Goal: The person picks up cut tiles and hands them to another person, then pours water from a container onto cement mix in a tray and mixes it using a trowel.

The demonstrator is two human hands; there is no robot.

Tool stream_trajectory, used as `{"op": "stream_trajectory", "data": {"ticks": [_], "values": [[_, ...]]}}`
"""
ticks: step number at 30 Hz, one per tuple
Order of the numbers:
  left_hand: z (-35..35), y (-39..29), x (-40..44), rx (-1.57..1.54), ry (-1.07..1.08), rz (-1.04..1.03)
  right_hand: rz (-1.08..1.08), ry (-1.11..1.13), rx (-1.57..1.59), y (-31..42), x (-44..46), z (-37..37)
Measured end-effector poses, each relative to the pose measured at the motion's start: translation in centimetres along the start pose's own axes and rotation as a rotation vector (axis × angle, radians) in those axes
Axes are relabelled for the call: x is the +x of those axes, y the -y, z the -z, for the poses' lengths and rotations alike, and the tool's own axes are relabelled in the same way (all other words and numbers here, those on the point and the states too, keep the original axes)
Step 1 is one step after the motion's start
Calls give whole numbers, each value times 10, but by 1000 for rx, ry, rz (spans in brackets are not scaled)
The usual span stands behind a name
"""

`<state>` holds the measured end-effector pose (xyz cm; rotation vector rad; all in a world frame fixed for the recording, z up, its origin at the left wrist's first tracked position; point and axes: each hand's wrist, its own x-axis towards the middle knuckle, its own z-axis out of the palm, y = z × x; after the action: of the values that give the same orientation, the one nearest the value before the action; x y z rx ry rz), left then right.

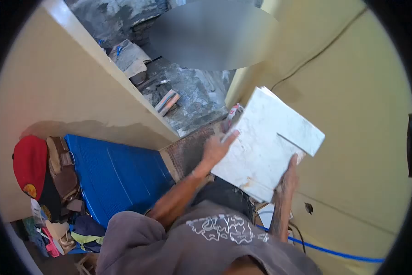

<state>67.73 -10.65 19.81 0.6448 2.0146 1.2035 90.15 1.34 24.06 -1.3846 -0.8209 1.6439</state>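
Note:
In front of my body I hold a small stack of white tiles (256, 142), tilted, with a dark slit running in from the right side. Faint brown smudges mark the lower part of the top one. My left hand (217, 149) grips the left edge, thumb on the face. At the lower right edge, my right hand (287, 178) is closed around the tiles with its thumb on top; its other fingers are hidden behind them. How many tiles are stacked I cannot tell.
A blue plastic surface (119, 176) stands at left, beside a red and black cap (30, 167) and bags. Through the doorway lie rubble and an orange-and-white block (168, 102) on a rough grey floor (192, 87). A blue hose (334, 252) runs along the right wall (352, 137).

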Motion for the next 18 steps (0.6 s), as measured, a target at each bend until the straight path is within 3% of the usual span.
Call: {"op": "stream_trajectory", "data": {"ticks": [3,4,9,10,16,18], "values": [[37,-3,73,-61,-187,-15,5,119,-73,10,56,-94],[48,-4,82,-62,-234,24,-73,156,-85,4,84,-111],[103,17,161,-208,-510,202,-4,311,-345,11,152,-251],[125,-11,163,-146,-531,284,-32,326,-384,9,162,-278],[196,12,245,-454,-698,325,-135,479,-427,2,187,-434],[232,17,279,-245,-805,133,-158,546,-420,-9,209,-492]]}}
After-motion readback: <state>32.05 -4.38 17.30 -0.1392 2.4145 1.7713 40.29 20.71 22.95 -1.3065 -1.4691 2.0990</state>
